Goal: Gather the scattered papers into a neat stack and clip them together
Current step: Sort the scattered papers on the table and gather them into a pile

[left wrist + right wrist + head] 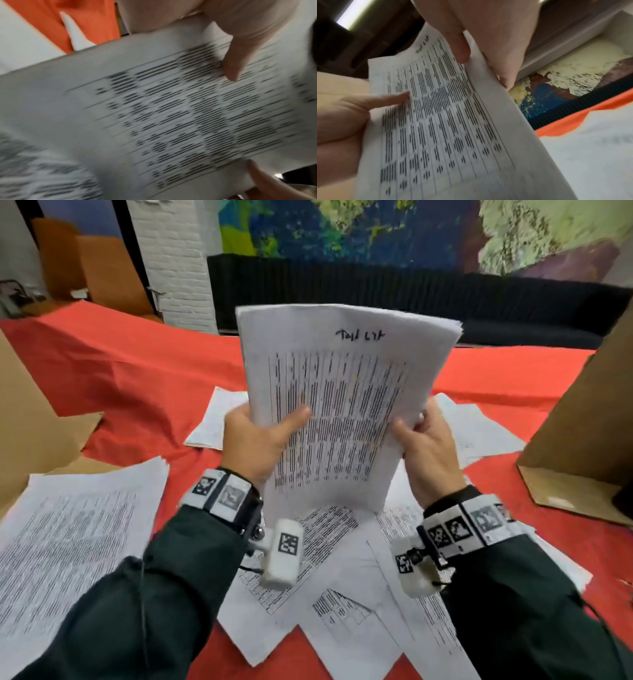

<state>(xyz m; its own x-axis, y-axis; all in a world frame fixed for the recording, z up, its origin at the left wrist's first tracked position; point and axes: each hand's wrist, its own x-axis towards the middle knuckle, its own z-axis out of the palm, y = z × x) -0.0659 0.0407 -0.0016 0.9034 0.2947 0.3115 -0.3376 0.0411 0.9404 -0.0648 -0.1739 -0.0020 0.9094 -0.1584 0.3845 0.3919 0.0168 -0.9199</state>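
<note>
Both hands hold the gathered stack (346, 405) upright above the red surface (137, 378); the left hand (255, 440) and right hand (426, 446) each pinch a side edge, thumbs in front; loosen slightly, tap the bottom edge down to square it; loose sheets (346, 611) remain below.

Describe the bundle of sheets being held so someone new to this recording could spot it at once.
On the red tablecloth, loose papers lie flat. Above them the held bundle stands upright, gripped by the left hand and right hand. Only it is raised, with handwriting at its top.
</note>
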